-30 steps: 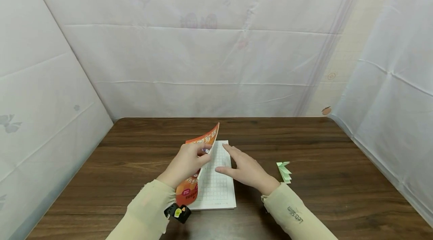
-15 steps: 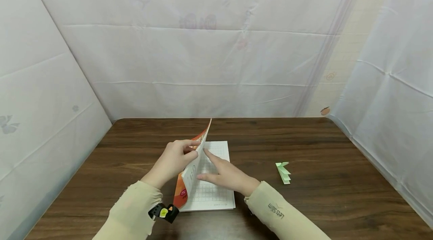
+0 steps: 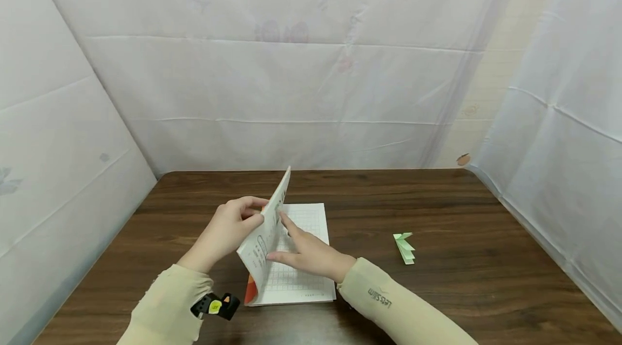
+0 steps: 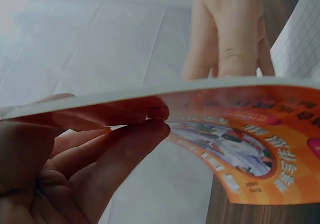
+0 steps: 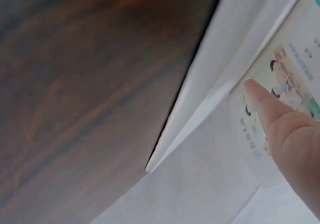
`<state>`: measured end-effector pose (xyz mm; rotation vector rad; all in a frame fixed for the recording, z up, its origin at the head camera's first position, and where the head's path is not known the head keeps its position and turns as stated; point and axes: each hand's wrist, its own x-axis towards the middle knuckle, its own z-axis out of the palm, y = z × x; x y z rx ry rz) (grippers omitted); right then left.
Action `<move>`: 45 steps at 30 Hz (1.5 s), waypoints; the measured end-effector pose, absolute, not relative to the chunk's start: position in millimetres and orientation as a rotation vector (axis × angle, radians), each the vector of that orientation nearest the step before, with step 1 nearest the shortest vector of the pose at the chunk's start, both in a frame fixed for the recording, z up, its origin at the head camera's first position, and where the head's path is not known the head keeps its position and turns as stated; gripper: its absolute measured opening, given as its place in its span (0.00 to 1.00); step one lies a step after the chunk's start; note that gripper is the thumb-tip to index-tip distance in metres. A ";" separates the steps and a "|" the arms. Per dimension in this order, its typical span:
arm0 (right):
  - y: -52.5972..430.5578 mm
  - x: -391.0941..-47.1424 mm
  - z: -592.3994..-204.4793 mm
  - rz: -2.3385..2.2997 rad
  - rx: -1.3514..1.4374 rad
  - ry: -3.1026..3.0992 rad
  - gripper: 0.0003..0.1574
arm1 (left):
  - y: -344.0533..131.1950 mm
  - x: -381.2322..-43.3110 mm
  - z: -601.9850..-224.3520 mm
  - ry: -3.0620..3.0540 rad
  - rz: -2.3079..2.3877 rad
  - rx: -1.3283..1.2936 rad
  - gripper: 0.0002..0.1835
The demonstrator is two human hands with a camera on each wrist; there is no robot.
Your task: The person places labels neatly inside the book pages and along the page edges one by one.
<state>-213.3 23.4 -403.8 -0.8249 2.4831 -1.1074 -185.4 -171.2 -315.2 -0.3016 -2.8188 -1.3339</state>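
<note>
An orange-covered workbook stands partly open in the head view, its raised pages (image 3: 259,250) tilted up over a gridded page (image 3: 296,283). My left hand (image 3: 223,229) pinches the raised pages and cover at their outer edge. In the left wrist view, fingers of the left hand (image 4: 100,169) lie against the orange cover (image 4: 295,169), which is bent into a curve. My right hand (image 3: 311,253) has its fingers and thumb extended, fingertips right at the raised printed page. One finger (image 5: 280,119) overlaps the coloured pictures on that page in the right wrist view.
A small folded light-green paper (image 3: 404,248) lies to the right on the dark wooden table (image 3: 476,275). White cloth (image 3: 311,91) hangs behind the table and along both sides. A black strap (image 3: 216,306) sits at the left sleeve.
Both hands have shifted left. My left hand has tilted the cover and pages further up, so the printed inner page shows; my right hand has come up against it.
</note>
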 end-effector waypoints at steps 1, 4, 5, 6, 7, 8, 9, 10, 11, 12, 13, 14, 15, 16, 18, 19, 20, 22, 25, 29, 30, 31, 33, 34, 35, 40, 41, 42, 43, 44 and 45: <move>22.3 -213.1 -403.8 -1.111 -0.832 2.475 0.62 | -173.0 -184.7 -314.8 -2.823 -1.347 -0.292 0.21; 20.4 -212.0 -403.8 -1.112 -0.850 2.455 0.63 | -177.6 -183.9 -312.5 -2.853 -1.328 -0.268 0.21; 19.7 -211.6 -404.3 -1.110 -0.855 2.455 0.63 | -178.8 -184.0 -311.5 -2.864 -1.309 -0.262 0.21; 18.9 -211.2 -404.8 -1.104 -0.860 2.458 0.64 | -179.9 -184.2 -310.5 -2.873 -1.292 -0.259 0.21; 18.2 -210.5 -405.2 -1.098 -0.865 2.462 0.64 | -180.9 -184.4 -309.4 -2.883 -1.265 -0.255 0.21; 17.4 -209.6 -405.5 -1.091 -0.874 2.472 0.64 | -181.9 -184.4 -308.6 -2.892 -1.240 -0.250 0.21; 16.5 -208.5 -405.9 -1.082 -0.886 2.484 0.65 | -182.9 -184.3 -308.0 -2.900 -1.215 -0.247 0.21; 15.6 -207.1 -405.9 -1.071 -0.895 2.492 0.65 | -184.1 -183.9 -307.7 -2.907 -1.196 -0.247 0.21; 14.8 -205.5 -405.8 -1.055 -0.908 2.501 0.65 | -185.5 -183.4 -307.7 -2.913 -1.184 -0.246 0.21; 14.0 -203.9 -405.5 -1.037 -0.924 2.508 0.65 | -187.0 -182.8 -307.7 -2.917 -1.168 -0.245 0.22; 13.5 -202.3 -405.2 -1.018 -0.939 2.514 0.64 | -188.6 -182.0 -307.6 -2.923 -1.144 -0.244 0.22; 13.1 -200.9 -405.3 -0.995 -0.956 2.523 0.64 | -190.2 -181.1 -307.5 -2.928 -1.124 -0.244 0.22; 12.7 -199.9 -405.6 -0.970 -0.971 2.528 0.63 | -191.6 -180.3 -307.4 -2.933 -1.100 -0.245 0.22; 12.3 -199.2 -405.8 -0.940 -0.992 2.539 0.61 | -192.8 -179.3 -307.0 -2.938 -1.068 -0.243 0.22; 11.7 -198.8 -406.4 -0.889 -1.021 2.563 0.57 | -194.4 -177.1 -305.4 -2.946 -0.971 -0.226 0.22; 11.5 -198.9 -406.6 -0.871 -1.032 2.575 0.55 | -194.9 -176.2 -304.5 -2.953 -0.914 -0.216 0.22; 11.1 -199.2 -407.0 -0.850 -1.046 2.591 0.53 | -195.1 -175.3 -303.6 -2.959 -0.859 -0.205 0.21; 10.0 -199.8 -407.6 -0.818 -1.070 2.612 0.50 | -194.5 -172.8 -301.4 -2.967 -0.742 -0.170 0.21; 8.1 -199.7 -408.4 -0.781 -1.093 2.633 0.49 | -191.4 -169.5 -298.9 -2.970 -0.585 -0.129 0.22; 4.6 -198.3 -408.6 -0.748 -1.099 2.651 0.48 | -184.0 -164.7 -299.6 -2.871 -0.369 -0.142 0.23; 3.4 -197.8 -408.1 -0.749 -1.095 2.650 0.48 | -182.1 -163.2 -300.6 -2.827 -0.317 -0.152 0.23; 2.4 -197.2 -407.6 -0.746 -1.095 2.652 0.48 | -180.2 -161.9 -301.7 -2.776 -0.260 -0.164 0.23; 0.3 -196.1 -406.7 -0.745 -1.093 2.654 0.48 | -176.7 -158.6 -304.3 -2.672 -0.151 -0.190 0.23; -0.7 -195.6 -406.2 -0.746 -1.091 2.654 0.48 | -175.0 -156.9 -305.7 -2.619 -0.101 -0.205 0.24; -1.8 -195.2 -406.1 -0.742 -1.090 2.656 0.48 | -173.1 -155.1 -306.7 -2.571 -0.054 -0.218 0.25; -5.7 -194.2 -406.3 -0.719 -1.099 2.674 0.49 | -160.2 -144.9 -308.6 -2.409 0.108 -0.277 0.27; -6.1 -194.4 -406.4 -0.714 -1.101 2.679 0.49 | -156.5 -143.4 -308.6 -2.402 0.120 -0.289 0.26; -6.4 -194.6 -406.5 -0.709 -1.108 2.685 0.49 | -152.8 -142.3 -308.9 -2.403 0.128 -0.306 0.26; -6.6 -194.9 -406.7 -0.705 -1.113 2.687 0.48 | -149.3 -141.8 -309.6 -2.406 0.135 -0.330 0.26; -6.7 -195.2 -406.8 -0.703 -1.116 2.692 0.48 | -146.1 -141.8 -310.4 -2.412 0.145 -0.361 0.26; -6.9 -195.6 -407.0 -0.701 -1.117 2.695 0.48 | -142.9 -142.1 -311.7 -2.423 0.151 -0.391 0.26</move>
